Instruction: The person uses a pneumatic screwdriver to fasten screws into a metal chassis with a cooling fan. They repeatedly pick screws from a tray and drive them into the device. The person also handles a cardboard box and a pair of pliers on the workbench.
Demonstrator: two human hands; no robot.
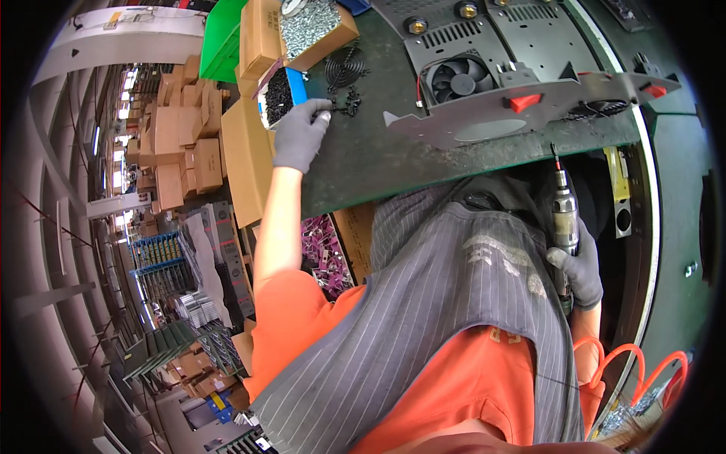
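My left hand (301,138), in a grey glove, is at the left of the green-topped workbench (363,170). Its fingers are drawn together beside a small open box of black screws (278,97); whatever they may pinch is too small to make out. Loose black screws (349,102) lie just past the fingertips, below a round black fan guard (345,68). Wrapped around a power screwdriver (564,216) is my gloved right hand (581,276), low at the bench's front edge. The tool's bit points up toward a grey metal panel (484,117) carrying a black fan (458,78) and a red switch (525,102).
A carton of silver screws (311,29) and a green bin (221,41) stand at the far left. Below the bench edge is a box of purple parts (325,253). An orange coiled hose (626,352) hangs at lower right. Stacked cartons (181,136) fill the left background.
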